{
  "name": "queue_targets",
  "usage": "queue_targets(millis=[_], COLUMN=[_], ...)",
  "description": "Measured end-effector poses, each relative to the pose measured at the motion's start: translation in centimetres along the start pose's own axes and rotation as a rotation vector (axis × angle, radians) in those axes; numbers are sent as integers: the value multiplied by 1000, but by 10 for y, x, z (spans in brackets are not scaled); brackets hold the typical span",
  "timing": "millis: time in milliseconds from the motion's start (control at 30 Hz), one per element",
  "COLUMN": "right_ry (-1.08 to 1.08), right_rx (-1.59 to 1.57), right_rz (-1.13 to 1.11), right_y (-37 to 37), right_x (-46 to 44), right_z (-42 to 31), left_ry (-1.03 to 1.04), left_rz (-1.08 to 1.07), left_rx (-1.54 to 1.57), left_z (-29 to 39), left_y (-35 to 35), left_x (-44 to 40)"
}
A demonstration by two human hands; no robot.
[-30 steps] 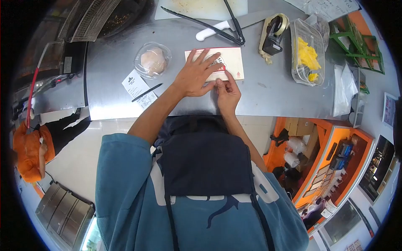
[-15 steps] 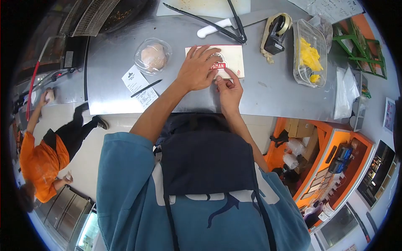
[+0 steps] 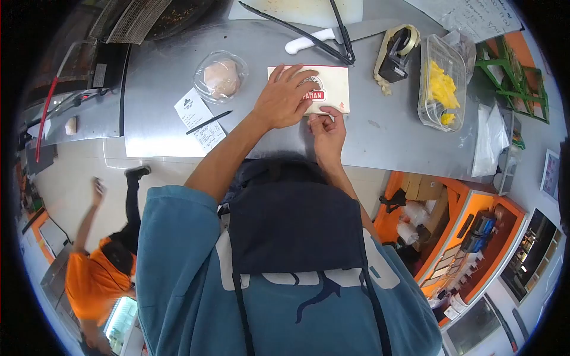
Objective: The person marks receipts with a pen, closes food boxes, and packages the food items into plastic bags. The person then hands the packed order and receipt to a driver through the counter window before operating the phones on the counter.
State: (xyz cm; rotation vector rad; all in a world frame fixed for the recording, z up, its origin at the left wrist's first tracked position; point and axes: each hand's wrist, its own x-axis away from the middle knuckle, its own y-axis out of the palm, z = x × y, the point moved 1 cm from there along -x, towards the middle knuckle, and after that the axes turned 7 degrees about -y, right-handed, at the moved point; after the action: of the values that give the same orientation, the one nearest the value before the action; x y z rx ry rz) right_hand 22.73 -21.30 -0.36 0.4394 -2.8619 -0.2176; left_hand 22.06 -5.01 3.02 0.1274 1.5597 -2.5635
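Note:
A cream and red printed box (image 3: 334, 89) lies on the steel table, close to its front edge. My left hand (image 3: 281, 99) rests on the left part of the box with its fingers spread over the print. At the box's front edge, my right hand (image 3: 328, 132) has thumb and fingers pinched together on the edge. Left of the box sits a clear round container (image 3: 221, 78) with a pale round item inside. A printed receipt (image 3: 196, 113) lies below that container, with a black pen (image 3: 208, 122) across it.
Black tongs (image 3: 291, 29) and a white-handled knife (image 3: 307, 41) lie behind the box. Rightward are a tape dispenser (image 3: 393, 59), a clear tub (image 3: 440, 95) of yellow pieces and plastic bags (image 3: 490, 135). A co-worker in orange (image 3: 98, 279) is at the lower left.
The co-worker has moved away from the left counter, down and to the right in view. My left hand stays on the box, and my right-hand fingers have shifted slightly along its front edge.

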Motion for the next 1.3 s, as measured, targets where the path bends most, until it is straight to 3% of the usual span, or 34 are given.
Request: queue_targets(millis=[300,467,667,867,1067,1300], right_ry=[-105,-102,71,241,75,-24], right_rx=[-88,-81,-59,-230,-239,62], right_rz=[-44,-22,71,130,-29,-16], right_y=[-3,-4,5,9,18,7], right_x=[-2,-2,-1,-2,-13,-4], right_z=[11,8,-18,-32,-65,-17], left_ry=[176,205,209,208,211,210], left_rz=[-237,-180,-159,-165,-176,-123], left_rx=[-102,-167,-206,-201,-200,-155], left_z=[-15,-16,-14,-14,-14,-17], left_y=[-14,-9,-9,-10,-11,-7], left_x=[4,6,7,7,8,9])
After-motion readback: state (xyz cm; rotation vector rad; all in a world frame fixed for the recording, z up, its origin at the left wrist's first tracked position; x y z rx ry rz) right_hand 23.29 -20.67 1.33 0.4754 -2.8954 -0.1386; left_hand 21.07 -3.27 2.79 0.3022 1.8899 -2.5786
